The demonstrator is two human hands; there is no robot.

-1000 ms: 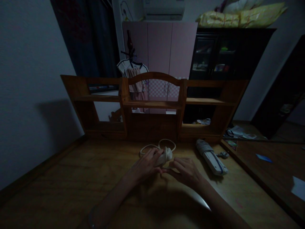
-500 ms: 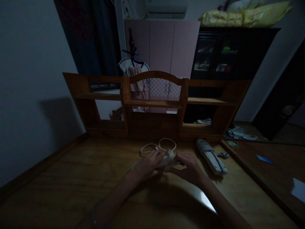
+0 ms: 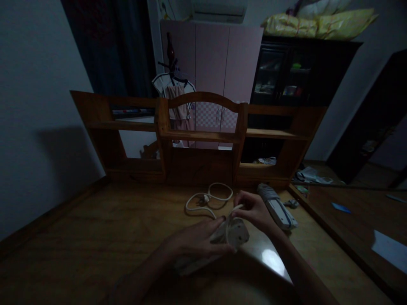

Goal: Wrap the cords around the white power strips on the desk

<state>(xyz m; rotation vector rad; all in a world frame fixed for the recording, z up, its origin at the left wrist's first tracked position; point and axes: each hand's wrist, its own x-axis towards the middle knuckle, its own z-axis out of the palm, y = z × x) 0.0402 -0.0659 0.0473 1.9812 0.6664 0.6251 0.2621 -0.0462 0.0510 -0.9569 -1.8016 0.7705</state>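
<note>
My left hand (image 3: 197, 239) is wrapped over a white power strip (image 3: 233, 232) that lies on the wooden desk (image 3: 95, 237). Its white cord (image 3: 210, 198) runs from the strip up across the desk in a loose loop, with the plug (image 3: 203, 198) lying near the shelf unit. My right hand (image 3: 254, 209) pinches the cord just above the strip's far end, lifting it off the strip.
A second white power strip with its cord wound round it (image 3: 277, 206) lies to the right of my hands. A wooden shelf unit (image 3: 203, 135) stands along the desk's back edge. Papers (image 3: 389, 250) lie on the darker surface to the right.
The power strip has come toward me and lies longways under my left hand. The cord that was bunched on it now trails out in a loop, and my right hand has lifted to hold it.
</note>
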